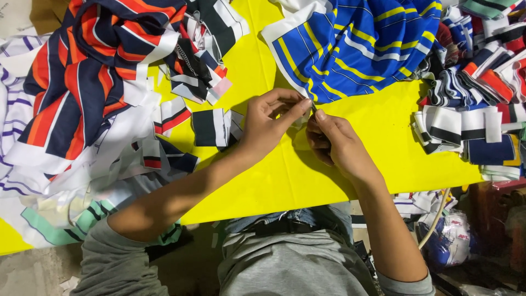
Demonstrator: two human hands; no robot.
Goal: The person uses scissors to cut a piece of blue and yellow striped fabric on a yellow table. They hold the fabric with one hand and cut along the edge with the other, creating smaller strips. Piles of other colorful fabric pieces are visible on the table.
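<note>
- Left hand (268, 123) and right hand (329, 140) meet mid-desk, each grip pinched shut on a small white fabric scrap (303, 118).
- Blue striped cloth (356, 44) lies touching, toward the far edge of the yellow desk (263, 181).

Something tiny pinched between left hand (269, 121) and right hand (330, 140), too small to make out, mostly covered by the fingertips. Blue and yellow striped cloth (356, 46) cut off by the edge at twelve o'clock. Navy, orange and white striped cloth (90, 66) running out of frame at eleven. Stacked striped collars (471, 118) clipped at three o'clock. Down at five, a dark cluttered heap (455, 241), dim and blurred, contents unreadable.
</note>
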